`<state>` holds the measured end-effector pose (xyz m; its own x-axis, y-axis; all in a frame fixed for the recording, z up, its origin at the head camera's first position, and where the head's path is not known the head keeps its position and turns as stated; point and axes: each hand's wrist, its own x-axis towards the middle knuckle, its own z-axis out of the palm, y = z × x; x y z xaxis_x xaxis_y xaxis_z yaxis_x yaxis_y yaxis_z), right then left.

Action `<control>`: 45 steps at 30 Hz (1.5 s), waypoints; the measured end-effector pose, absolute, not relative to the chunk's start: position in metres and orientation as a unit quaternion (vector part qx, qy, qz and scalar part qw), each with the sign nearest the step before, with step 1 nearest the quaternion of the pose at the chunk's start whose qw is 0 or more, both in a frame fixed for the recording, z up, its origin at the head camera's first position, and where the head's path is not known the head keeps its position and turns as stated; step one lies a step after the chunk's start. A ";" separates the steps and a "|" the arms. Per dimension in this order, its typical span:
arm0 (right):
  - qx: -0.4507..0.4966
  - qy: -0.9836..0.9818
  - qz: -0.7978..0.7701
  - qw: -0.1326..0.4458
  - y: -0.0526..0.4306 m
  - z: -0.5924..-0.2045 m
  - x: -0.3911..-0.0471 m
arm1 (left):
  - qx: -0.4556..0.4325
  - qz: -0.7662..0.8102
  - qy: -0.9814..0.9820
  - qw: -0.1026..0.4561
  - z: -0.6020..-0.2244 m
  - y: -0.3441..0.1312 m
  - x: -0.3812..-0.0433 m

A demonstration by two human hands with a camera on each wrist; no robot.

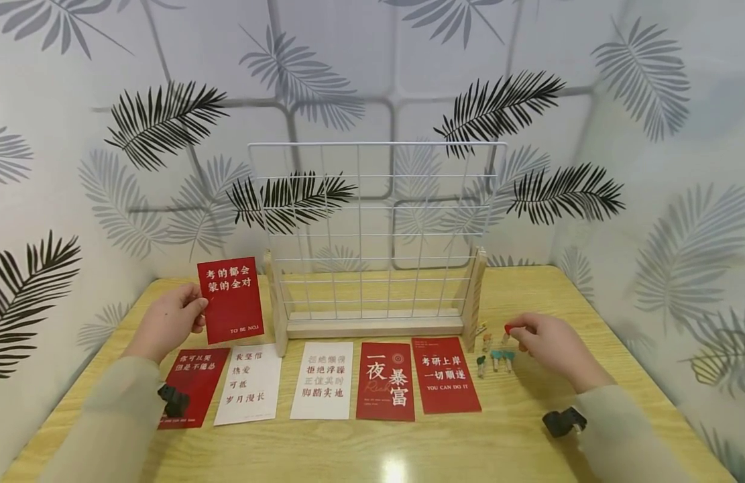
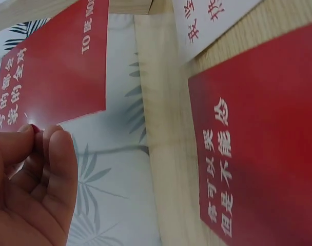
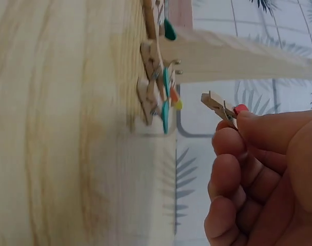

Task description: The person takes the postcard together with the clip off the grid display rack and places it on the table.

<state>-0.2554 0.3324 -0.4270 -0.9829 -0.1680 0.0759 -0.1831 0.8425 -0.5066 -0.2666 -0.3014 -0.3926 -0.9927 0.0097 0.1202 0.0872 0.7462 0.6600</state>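
My left hand (image 1: 169, 318) pinches a red card (image 1: 233, 302) with white lettering by its left edge and holds it up beside the left post of the white wire grid (image 1: 375, 228). Between thumb and forefinger, my right hand (image 1: 547, 345) pinches a small wooden clothespin (image 3: 217, 105) with a red decoration. That clothespin is raised above the table, right of the grid's stand. Several more clothespins (image 3: 156, 87) with green and other coloured decorations lie close to the right hand. The left wrist view shows the card's corner gripped by thumb and fingers.
Along the front of the wooden stand (image 1: 375, 327) lies a row of cards: a red card (image 1: 194, 389), a white card (image 1: 248, 386), another white card (image 1: 321, 382), a red card (image 1: 381, 396) and another red one (image 1: 447, 392). A patterned cloth (image 1: 372, 67) hangs behind the table (image 1: 324, 456).
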 end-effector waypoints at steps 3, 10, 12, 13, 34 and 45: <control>0.083 -0.958 0.275 -0.003 0.339 -0.430 -0.260 | -0.012 -0.356 -0.932 0.063 -0.397 -0.298 -0.276; 0.064 -0.962 0.265 -0.023 0.348 -0.439 -0.268 | 0.022 -0.355 -0.933 0.060 -0.407 -0.287 -0.297; 0.067 -0.964 0.256 -0.022 0.350 -0.440 -0.270 | 0.032 -0.356 -0.932 0.051 -0.409 -0.283 -0.301; 0.067 -0.965 0.253 -0.021 0.350 -0.441 -0.271 | 0.035 -0.357 -0.932 0.049 -0.410 -0.282 -0.303; 0.073 -0.978 0.194 -0.036 0.335 -0.445 -0.287 | 0.094 -0.372 -0.923 -0.018 -0.437 -0.281 -0.323; 0.046 -0.981 0.185 -0.032 0.332 -0.442 -0.282 | 0.072 -0.326 -0.942 -0.026 -0.429 -0.285 -0.316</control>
